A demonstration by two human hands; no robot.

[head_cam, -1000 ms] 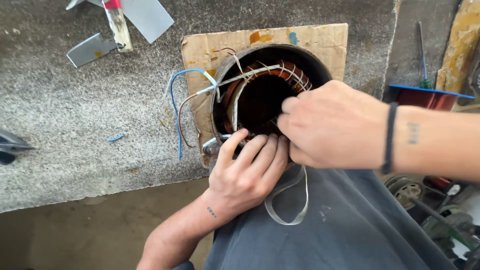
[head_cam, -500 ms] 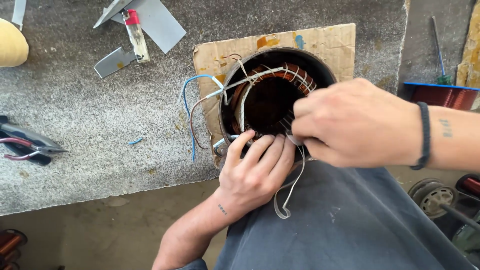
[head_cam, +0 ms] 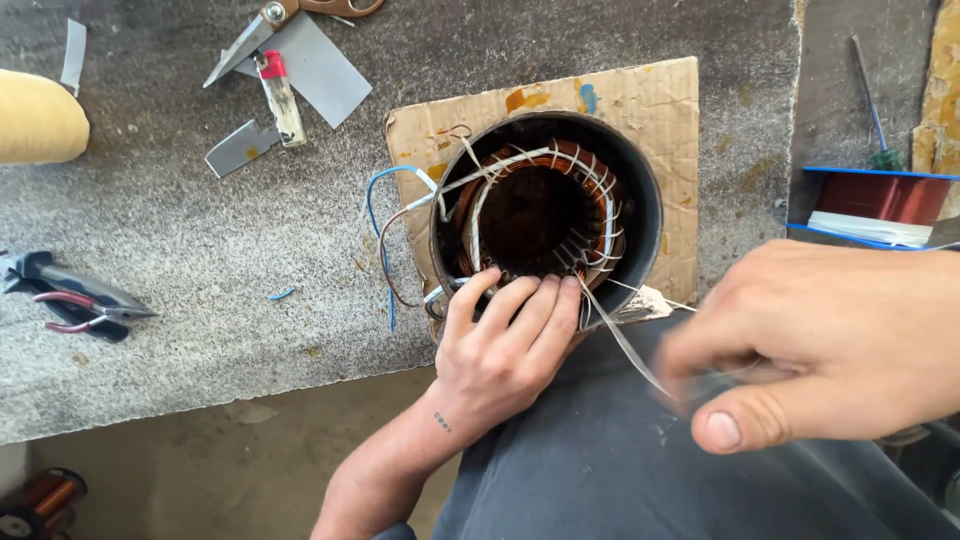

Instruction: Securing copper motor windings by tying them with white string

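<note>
A round motor stator (head_cam: 640, 190) with copper windings and white lacing stands on a piece of cardboard (head_cam: 640, 100) at the grey bench's edge. My left hand (head_cam: 505, 345) rests on the stator's near rim, fingers pressed onto the windings. My right hand (head_cam: 830, 345) is pulled back to the right, pinching a white lacing tape (head_cam: 625, 345) that runs taut from the windings. Blue, white and brown lead wires (head_cam: 385, 225) hang off the stator's left side.
Pliers with red handles (head_cam: 75, 300) lie at the left. Scissors (head_cam: 275, 15), a lighter (head_cam: 280, 100) and grey insulation sheets (head_cam: 325, 70) sit at the back. A copper wire spool (head_cam: 880, 205) stands at the right, another spool (head_cam: 40, 500) on the floor.
My right hand has drawn away from the stator toward the lower right, pulling the white tape tight. The left hand stays on the rim. The view has shifted.
</note>
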